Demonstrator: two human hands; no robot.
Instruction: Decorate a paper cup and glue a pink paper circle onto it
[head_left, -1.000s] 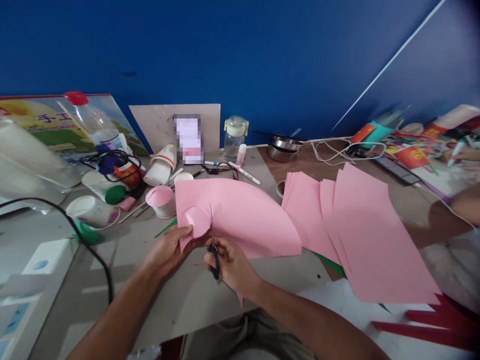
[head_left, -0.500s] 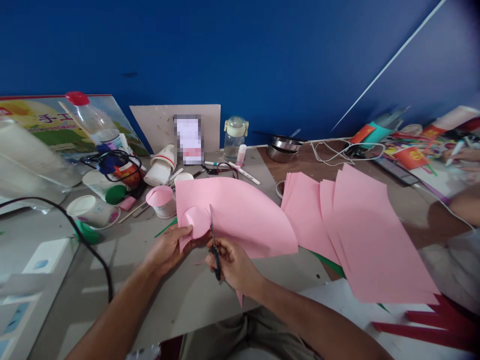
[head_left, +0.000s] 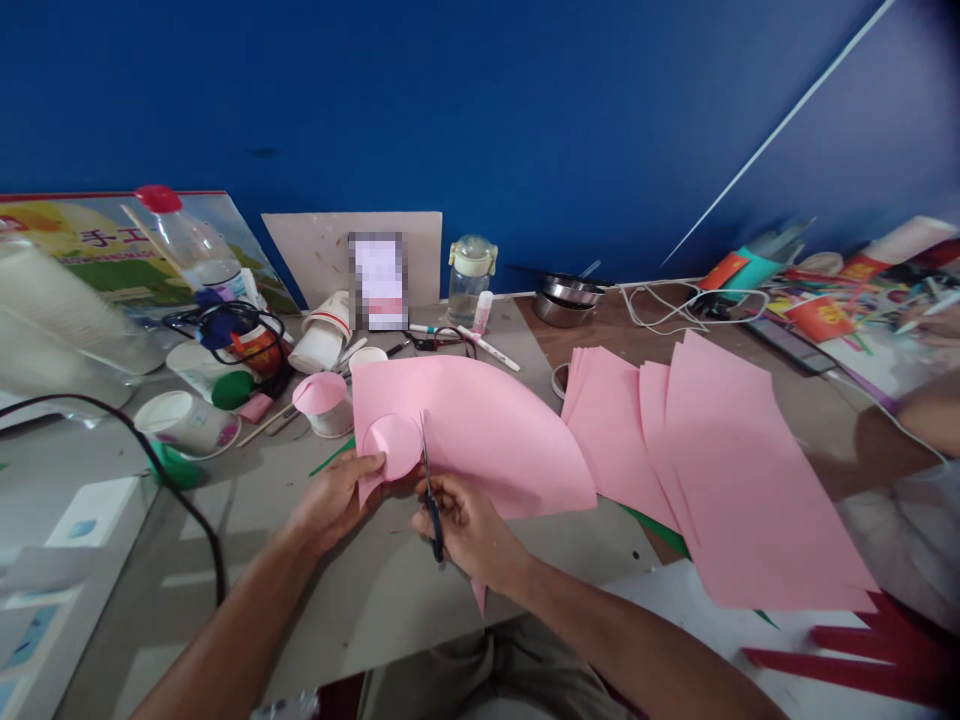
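My left hand (head_left: pixel 341 500) pinches the lower left corner of a large pink paper sheet (head_left: pixel 487 420), its thumb on a pink paper circle (head_left: pixel 394 446) lying over the sheet. My right hand (head_left: pixel 469 525) is closed round the dark handles of the scissors (head_left: pixel 433 520). Their blades point up and away, just right of the circle, against the sheet. The sheet's right side curves up off the table. Part of my left fingers is hidden beneath the paper.
Pink sheets (head_left: pixel 750 480) lie at the right. Left stand a pink-topped cup (head_left: pixel 324 405) and a tipped paper cup (head_left: pixel 180 420). Behind are a phone (head_left: pixel 379 280), a glass jar (head_left: pixel 471 275) and metal bowls (head_left: pixel 566 300). Another person's arm (head_left: pixel 926 415) rests far right.
My hands, the scissors and the sheet hold nearly the same place. At the far right the other person's hand and pen have shifted slightly.
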